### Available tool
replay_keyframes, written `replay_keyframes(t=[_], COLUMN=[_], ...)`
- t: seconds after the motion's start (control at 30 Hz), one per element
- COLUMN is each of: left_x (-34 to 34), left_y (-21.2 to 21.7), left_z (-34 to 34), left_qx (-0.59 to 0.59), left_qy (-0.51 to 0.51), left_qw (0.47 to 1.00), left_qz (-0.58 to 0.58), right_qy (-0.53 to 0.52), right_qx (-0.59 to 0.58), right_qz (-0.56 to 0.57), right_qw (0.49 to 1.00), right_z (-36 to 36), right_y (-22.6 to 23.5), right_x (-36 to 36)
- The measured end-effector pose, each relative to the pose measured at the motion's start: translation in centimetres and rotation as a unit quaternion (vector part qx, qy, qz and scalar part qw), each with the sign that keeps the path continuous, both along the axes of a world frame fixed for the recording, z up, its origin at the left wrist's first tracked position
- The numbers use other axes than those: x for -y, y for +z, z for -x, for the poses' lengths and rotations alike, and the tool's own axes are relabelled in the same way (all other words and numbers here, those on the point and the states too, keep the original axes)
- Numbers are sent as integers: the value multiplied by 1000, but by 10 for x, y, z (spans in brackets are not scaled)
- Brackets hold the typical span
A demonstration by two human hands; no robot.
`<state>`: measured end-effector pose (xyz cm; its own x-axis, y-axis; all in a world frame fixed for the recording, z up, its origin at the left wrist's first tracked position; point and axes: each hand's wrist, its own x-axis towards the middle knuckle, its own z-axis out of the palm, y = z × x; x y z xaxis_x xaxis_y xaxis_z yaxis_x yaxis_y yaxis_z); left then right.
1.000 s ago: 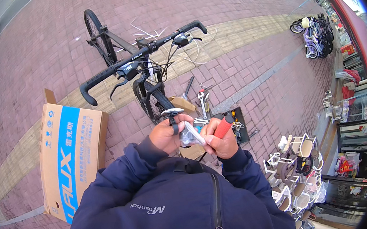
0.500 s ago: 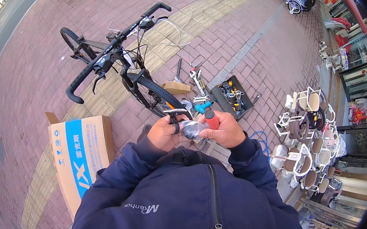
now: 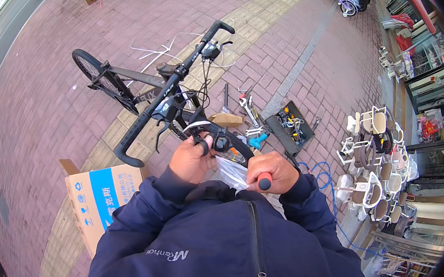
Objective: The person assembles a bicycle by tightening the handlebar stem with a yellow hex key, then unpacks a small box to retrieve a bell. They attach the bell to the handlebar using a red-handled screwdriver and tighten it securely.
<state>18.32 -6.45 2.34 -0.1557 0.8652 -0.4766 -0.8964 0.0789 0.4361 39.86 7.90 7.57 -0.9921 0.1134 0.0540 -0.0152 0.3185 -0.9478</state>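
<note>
My left hand (image 3: 192, 159) is closed, pinching a small black bracket-like part (image 3: 222, 140) with a pale curved strip beside it. The part's exact kind does not show. My right hand (image 3: 274, 172) is wrapped around a tool with a red handle (image 3: 264, 181), whose end points toward me; its working end is hidden. The same hand grips a crumpled clear plastic bag (image 3: 232, 174), which hangs between my hands just below the black part. Just beyond my hands stands a black bicycle (image 3: 141, 82), its handlebar (image 3: 144, 120) slanting across the view and its front tyre partly hidden behind the part.
A cardboard box (image 3: 127, 184) with a blue band stands at the left. Wrenches (image 3: 252, 111), a hammer (image 3: 226, 97), a teal tool (image 3: 259, 141) and an open toolbox (image 3: 280, 137) lie ahead on the paving. White-framed child seats (image 3: 372, 191) and a blue hose (image 3: 324, 172) are at the right.
The plastic bag has come away from the black part, drawn down and toward me by my right hand. The red handle has tilted toward me. The whole view has shifted.
</note>
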Motion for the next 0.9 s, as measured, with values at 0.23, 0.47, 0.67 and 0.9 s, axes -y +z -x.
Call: replay_keyframes(t=[0.23, 0.47, 0.67, 0.9], left_x=[12, 12, 15, 25], left_y=[17, 12, 29, 28], left_z=[77, 60, 28, -2], left_qx=[48, 51, -210, -188], left_qy=[40, -30, -131, -201], left_qw=[996, 995, 969, 961], left_qz=[-62, -83, -5, -10], right_qy=[-353, -461, -255, -124], right_qx=[441, 172, -12, -26], right_qz=[-428, -185, 54, -77], right_qw=[706, 851, 965, 989], right_z=[-11, -2, 61, 80], right_y=[-12, 5, 12, 7], right_x=[-21, -29, -3, 12])
